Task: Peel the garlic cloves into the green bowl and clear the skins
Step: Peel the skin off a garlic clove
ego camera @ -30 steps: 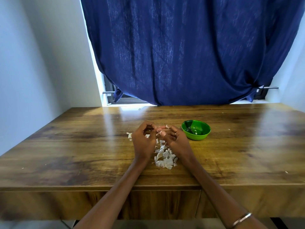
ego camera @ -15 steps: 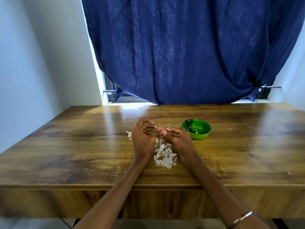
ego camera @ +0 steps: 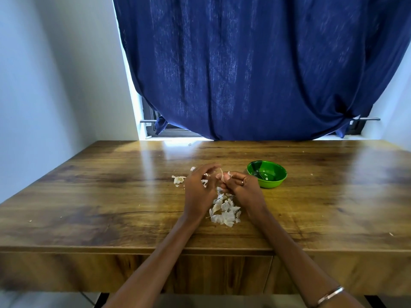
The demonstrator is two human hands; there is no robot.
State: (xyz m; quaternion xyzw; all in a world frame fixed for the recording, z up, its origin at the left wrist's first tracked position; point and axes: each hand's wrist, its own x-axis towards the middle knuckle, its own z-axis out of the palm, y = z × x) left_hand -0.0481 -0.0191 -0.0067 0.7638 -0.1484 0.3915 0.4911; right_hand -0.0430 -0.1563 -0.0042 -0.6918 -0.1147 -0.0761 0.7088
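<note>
Peeling is well along — a heap of skins lies on the table, uncleared, and the green bowl holds some cloves. The right hand pinches a garlic clove; the left hand hangs loosely curled — whether it holds skin, I cannot tell.

We can't make out the garlic clove, nearly swallowed by the right hand. The left hand is motion-blurred, its fingertips smeared. What lies in the green bowl is too small for us to tell. Both elbows run off the bottom edge.
</note>
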